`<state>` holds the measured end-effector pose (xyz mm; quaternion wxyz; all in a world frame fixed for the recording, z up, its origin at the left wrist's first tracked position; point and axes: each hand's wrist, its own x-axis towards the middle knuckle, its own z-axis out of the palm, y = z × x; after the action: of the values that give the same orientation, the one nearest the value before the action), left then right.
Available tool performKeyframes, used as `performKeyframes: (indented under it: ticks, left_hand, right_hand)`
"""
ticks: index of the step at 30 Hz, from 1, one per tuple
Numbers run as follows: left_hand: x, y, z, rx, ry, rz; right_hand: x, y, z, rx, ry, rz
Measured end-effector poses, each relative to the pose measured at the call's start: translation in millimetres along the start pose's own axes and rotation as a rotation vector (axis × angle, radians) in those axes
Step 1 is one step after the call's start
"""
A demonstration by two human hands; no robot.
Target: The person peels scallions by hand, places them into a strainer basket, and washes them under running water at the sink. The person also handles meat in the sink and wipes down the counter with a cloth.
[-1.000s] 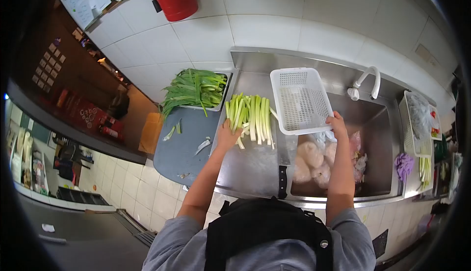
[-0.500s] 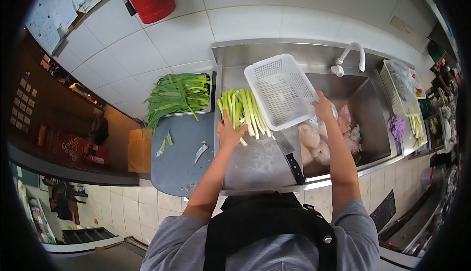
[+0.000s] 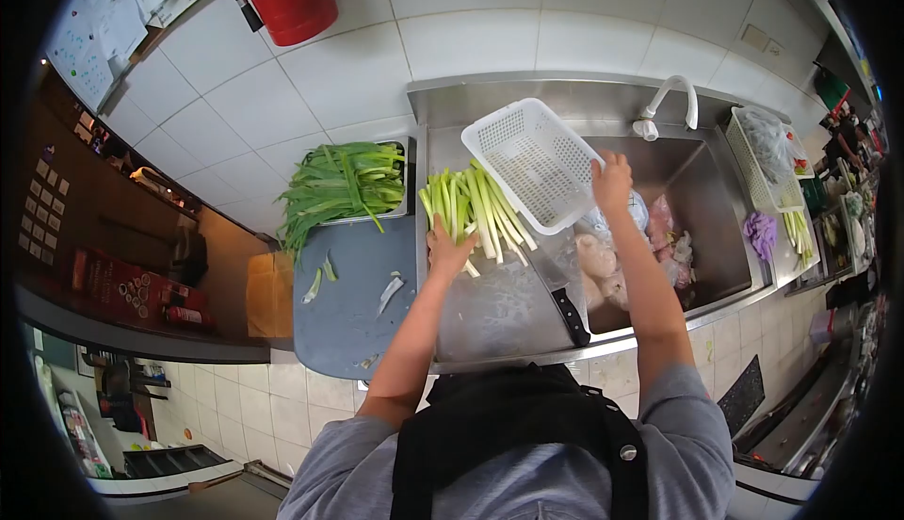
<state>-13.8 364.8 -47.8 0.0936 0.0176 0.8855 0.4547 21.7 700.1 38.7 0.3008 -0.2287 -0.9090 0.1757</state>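
Head: right grip (image 3: 614,181) pinches the basket (image 3: 537,167), now nearer the backsplash (image 3: 452,98); left grip (image 3: 451,251), on scallions (image 3: 486,214), unclear.

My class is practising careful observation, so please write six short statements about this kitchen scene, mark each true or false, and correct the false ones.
1. The right hand is at a corner of the white basket. True.
2. The left hand is on the leafy greens in the metal tray. False: the left hand is at the pale green stalks on the steel counter.
3. The knife has a black handle. True.
4. The tap is black. False: the tap is white.
5. Pale lumps lie in the sink. True.
6. The purple cloth is inside the sink. False: the purple cloth is outside, beside the sink.
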Motion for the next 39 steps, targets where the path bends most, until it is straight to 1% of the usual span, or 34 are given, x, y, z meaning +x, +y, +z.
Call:
performKeyframes:
  ticks: [1, 3, 4, 5, 7, 8, 10, 11, 13, 14, 16, 17, 19, 20, 21, 22, 23, 25, 27, 28, 29, 30, 31, 32, 33, 34, 35, 37, 38, 39]
  left_hand:
    - [2.2, 1.2, 2.8, -0.002, 0.004, -0.039]
    - [5.2, 3.2, 4.5, 0.009, 0.013, -0.054]
    - [6.1, 3.8, 3.7, 0.021, 0.024, -0.067]
    - [6.4, 7.0, 1.2, 0.024, 0.022, -0.066]
    - [6.4, 13.5, -5.2, 0.014, -0.006, -0.095]
    - [6.2, 15.6, -7.0, 0.016, 0.000, -0.094]
    - [6.5, 19.1, -6.4, -0.050, 0.021, -0.079]
    - [4.9, 21.3, -7.1, -0.048, 0.023, -0.079]
    - [5.1, 26.0, -10.4, -0.062, 0.028, -0.104]
    - [5.8, 27.0, -11.6, -0.060, 0.033, -0.100]
    - [7.5, 15.9, -8.8, -0.085, 0.110, -0.063]
    - [8.5, 10.1, -7.5, -0.082, 0.112, -0.062]
    - [15.7, -3.8, -2.1, -0.222, 0.104, -0.009]
    - [19.1, -8.5, 2.7, -0.253, 0.106, -0.020]
    - [18.3, -9.7, 4.4, -0.253, 0.105, -0.017]
    - [16.2, -10.6, 6.2, -0.467, 0.089, -0.048]
    - [16.1, -10.5, 8.5, -0.681, 0.070, -0.080]
    - [12.5, -3.8, 6.1, -0.728, 0.060, -0.112]
    - [8.4, -5.2, 3.0, -0.818, 0.050, -0.180]
    - [8.5, -7.7, 2.1, -0.815, 0.047, -0.183]
    - [8.7, -9.9, 1.1, -0.864, -0.016, -0.200]
    - [7.5, -5.2, -1.0, -0.913, -0.081, -0.216]
    - [3.7, -1.2, -2.6, -0.911, -0.086, -0.218]
    - [-1.6, 1.5, -5.2, -0.974, -0.088, -0.248]
    - [-5.4, 3.6, -8.0, -1.036, -0.089, -0.277]
    - [-3.4, -2.3, -9.5, -1.070, -0.130, -0.251]
    - [-5.0, -4.5, -11.0, -1.065, -0.132, -0.256]
    - [-8.5, -5.3, -14.4, -1.125, -0.152, -0.206]
    - [-8.9, -5.5, -16.9, -1.147, -0.207, -0.174]
    - [-8.6, -8.3, -18.8, -1.144, -0.207, -0.178]
  right_hand:
    - [-6.5, -25.4, -11.3, 0.198, 0.080, -0.196]
    - [-53.1, -86.4, -28.8, 0.487, -0.151, -0.303]
    - [-76.1, -102.2, -22.6, 0.464, -0.250, -0.461]
    - [-97.6, -120.3, -19.5, 0.439, -0.398, -0.409]
    - [-117.5, -134.6, -2.6, 0.216, -0.697, -0.201]
    - [-123.3, -132.0, 13.9, 0.221, -0.696, -0.205]
    - [-131.7, -121.2, 59.2, 0.045, -0.372, -0.233]
    - [-131.1, -119.4, 73.4, 0.048, -0.371, -0.234]
    - [-120.5, -121.1, 95.4, 0.087, -0.516, -0.050]
    - [-115.8, -121.5, 103.5, 0.092, -0.512, -0.053]
    - [-108.0, -125.2, 111.8, 0.051, -0.444, 0.084]
    - [-104.0, -125.6, 115.3, 0.054, -0.444, 0.084]
    - [-92.9, -131.0, 112.3, 0.093, -0.758, 0.231]
    - [-94.1, -136.0, 109.7, 0.096, -0.753, 0.232]
    - [-100.0, -143.6, 104.9, 0.070, -0.687, 0.205]
    - [-103.3, -148.1, 102.9, 0.043, -0.623, 0.180]
    - [-101.4, -150.5, 101.0, 0.041, -0.621, 0.182]
    - [-100.4, -151.9, 98.2, -0.088, -0.562, 0.062]
    - [-99.0, -151.0, 96.4, -0.085, -0.574, 0.054]
    - [-97.8, -150.6, 96.1, -0.081, -0.581, 0.041]
    - [-97.6, -151.5, 96.2, -0.081, -0.581, 0.046]
    - [-97.8, -152.0, 98.8, -0.052, -0.627, 0.069]
    - [-99.7, -152.3, 100.7, -0.023, -0.675, 0.092]
    - [-103.6, -153.3, 102.6, -0.023, -0.677, 0.097]
    - [-107.6, -156.6, 101.4, 0.046, -0.675, 0.100]
    - [-110.0, -159.0, 100.5, 0.115, -0.673, 0.102]
    - [-111.0, -160.4, 99.7, 0.117, -0.676, 0.108]
    - [-111.5, -164.2, 94.0, 0.245, -0.776, 0.179]
    - [-114.0, -166.3, 90.4, 0.258, -0.773, 0.178]
    - [-115.9, -165.1, 96.0, 0.260, -0.775, 0.182]
